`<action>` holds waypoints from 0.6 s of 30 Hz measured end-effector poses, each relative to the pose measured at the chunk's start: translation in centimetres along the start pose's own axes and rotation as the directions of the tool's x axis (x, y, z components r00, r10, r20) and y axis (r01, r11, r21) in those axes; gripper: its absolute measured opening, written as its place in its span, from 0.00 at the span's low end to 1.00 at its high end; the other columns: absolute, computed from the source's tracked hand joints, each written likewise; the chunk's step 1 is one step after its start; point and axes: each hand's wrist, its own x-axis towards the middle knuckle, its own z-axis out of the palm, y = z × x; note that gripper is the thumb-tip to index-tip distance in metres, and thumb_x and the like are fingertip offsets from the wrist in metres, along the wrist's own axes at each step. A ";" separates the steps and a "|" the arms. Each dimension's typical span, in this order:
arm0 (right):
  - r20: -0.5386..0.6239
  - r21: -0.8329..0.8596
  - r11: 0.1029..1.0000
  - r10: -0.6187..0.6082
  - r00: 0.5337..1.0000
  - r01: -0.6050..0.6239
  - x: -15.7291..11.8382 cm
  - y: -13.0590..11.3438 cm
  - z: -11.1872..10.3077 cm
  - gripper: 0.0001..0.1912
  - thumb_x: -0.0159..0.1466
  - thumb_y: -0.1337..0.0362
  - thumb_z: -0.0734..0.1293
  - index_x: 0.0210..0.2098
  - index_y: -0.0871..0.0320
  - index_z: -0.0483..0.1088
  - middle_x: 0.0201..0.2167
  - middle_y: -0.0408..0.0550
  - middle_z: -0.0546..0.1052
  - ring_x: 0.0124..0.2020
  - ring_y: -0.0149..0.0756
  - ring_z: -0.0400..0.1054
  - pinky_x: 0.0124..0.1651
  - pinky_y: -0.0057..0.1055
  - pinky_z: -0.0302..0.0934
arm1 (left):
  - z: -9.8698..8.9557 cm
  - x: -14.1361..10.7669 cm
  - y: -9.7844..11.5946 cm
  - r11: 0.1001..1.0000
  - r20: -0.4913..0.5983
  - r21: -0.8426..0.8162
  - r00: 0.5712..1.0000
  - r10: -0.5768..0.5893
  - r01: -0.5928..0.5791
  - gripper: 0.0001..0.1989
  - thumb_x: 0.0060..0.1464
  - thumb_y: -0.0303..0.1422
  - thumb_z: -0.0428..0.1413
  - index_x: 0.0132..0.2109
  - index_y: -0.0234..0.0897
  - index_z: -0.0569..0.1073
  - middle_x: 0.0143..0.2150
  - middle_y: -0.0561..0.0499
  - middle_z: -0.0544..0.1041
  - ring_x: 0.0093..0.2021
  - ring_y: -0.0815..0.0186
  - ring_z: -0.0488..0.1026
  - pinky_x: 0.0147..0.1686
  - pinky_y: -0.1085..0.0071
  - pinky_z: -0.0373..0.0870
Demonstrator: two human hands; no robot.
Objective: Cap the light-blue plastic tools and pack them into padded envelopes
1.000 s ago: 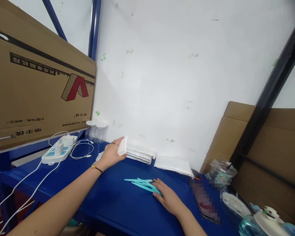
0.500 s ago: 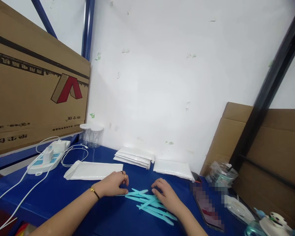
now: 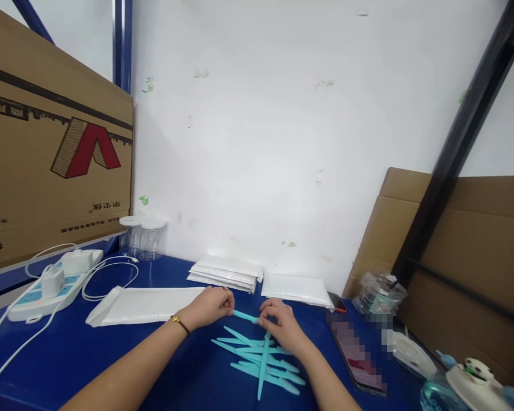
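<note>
In the head view, my left hand [image 3: 212, 308] pinches one end of a slim turquoise plastic stick [image 3: 245, 315], shaped like an eyebrow razor. My right hand [image 3: 282, 325] has its thumb and fingertips closed at the other end, so the stick spans the gap between both hands. Below lies a loose pile of similar turquoise sticks [image 3: 257, 357], crossing one another on the blue table [image 3: 188, 377]. One of them points toward me, its upper end close under my right fingers; whether they touch it I cannot tell. Left of my left hand lies a white padded envelope [image 3: 149, 302].
Against the wall sit a stack of white envelopes [image 3: 225, 271] and another white envelope [image 3: 297, 290]. A phone [image 3: 357, 357] lies to the right, near a clear plastic bag [image 3: 381, 294]. Leftward are a power strip [image 3: 68, 291] with cables and lidded clear jars [image 3: 152, 240].
My hands have risen off the pile and come closer together, now with one turquoise stick between them. Another stick now lies crosswise over the pile. The view has shifted slightly right.
</note>
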 end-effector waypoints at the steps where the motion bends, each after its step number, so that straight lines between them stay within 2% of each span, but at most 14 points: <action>1: -0.020 -0.015 1.000 0.012 1.000 -0.012 0.1 0.6 -0.2 0.10 0.61 0.55 0.64 0.29 0.53 0.72 0.42 0.43 0.73 0.47 0.38 0.64 0.52 0.37 0.49 | 0.3 0.9 0.2 1.000 0.007 0.000 1.000 0.001 -0.001 0.06 0.46 0.33 0.54 0.32 0.40 0.75 0.29 0.53 0.75 0.30 0.66 0.70 0.29 0.75 0.57; 6: -0.050 -0.071 0.994 0.084 0.995 -0.087 0.0 3.9 -0.9 0.09 0.60 0.57 0.64 0.28 0.53 0.72 0.41 0.42 0.73 0.47 0.38 0.63 0.50 0.38 0.47 | 2.8 4.0 -0.4 0.999 0.029 0.002 0.999 -0.032 0.032 0.06 0.46 0.32 0.53 0.31 0.40 0.75 0.29 0.54 0.76 0.31 0.67 0.70 0.31 0.75 0.59; 9: -0.047 -0.119 0.977 0.174 0.984 -0.179 -0.4 5.2 -1.6 0.09 0.60 0.59 0.64 0.28 0.53 0.73 0.43 0.44 0.73 0.48 0.40 0.63 0.51 0.40 0.47 | 3.5 4.3 -1.8 0.997 0.043 0.001 0.996 -0.075 0.075 0.05 0.46 0.32 0.53 0.30 0.39 0.74 0.28 0.54 0.76 0.29 0.68 0.71 0.31 0.75 0.60; 11: -0.066 -0.153 0.966 0.202 0.977 -0.210 -0.7 5.3 -2.1 0.07 0.60 0.61 0.64 0.32 0.52 0.74 0.48 0.45 0.71 0.51 0.42 0.61 0.52 0.42 0.46 | 3.6 4.2 -2.6 0.994 0.025 0.004 0.994 -0.108 0.108 0.06 0.46 0.34 0.54 0.32 0.40 0.74 0.30 0.54 0.76 0.31 0.67 0.71 0.32 0.75 0.61; 12: -0.072 -0.161 0.969 0.179 0.981 -0.189 -0.8 5.0 -2.2 0.08 0.59 0.64 0.63 0.35 0.50 0.74 0.51 0.45 0.69 0.54 0.43 0.59 0.54 0.43 0.45 | 3.7 4.0 -2.9 0.993 0.003 0.008 0.993 -0.118 0.118 0.07 0.46 0.35 0.55 0.34 0.40 0.73 0.33 0.53 0.76 0.33 0.67 0.71 0.33 0.75 0.61; 14: -0.030 -0.159 0.985 0.064 0.998 -0.068 -0.9 3.9 -2.3 0.16 0.58 0.70 0.61 0.42 0.46 0.72 0.56 0.43 0.65 0.57 0.42 0.55 0.56 0.42 0.44 | 3.8 3.8 -3.1 0.993 -0.047 0.016 0.992 -0.114 0.115 0.11 0.45 0.37 0.57 0.38 0.41 0.73 0.37 0.52 0.75 0.38 0.65 0.70 0.37 0.74 0.62; 16: 0.091 -0.146 0.987 -0.059 0.994 0.072 -0.9 2.5 -2.0 0.24 0.56 0.74 0.59 0.45 0.42 0.71 0.59 0.40 0.61 0.60 0.42 0.51 0.57 0.42 0.42 | 3.9 3.7 -2.9 0.995 -0.083 0.004 0.992 -0.097 0.097 0.14 0.45 0.38 0.57 0.41 0.41 0.72 0.39 0.52 0.74 0.40 0.64 0.69 0.39 0.73 0.62; 18: 0.204 -0.151 0.978 -0.111 0.973 0.143 -0.8 1.4 -1.6 0.24 0.55 0.75 0.60 0.43 0.42 0.72 0.60 0.39 0.60 0.61 0.43 0.49 0.58 0.44 0.42 | 4.1 3.6 -2.4 0.996 -0.094 -0.056 0.992 -0.079 0.074 0.13 0.47 0.38 0.56 0.41 0.40 0.72 0.38 0.51 0.73 0.39 0.64 0.69 0.39 0.73 0.63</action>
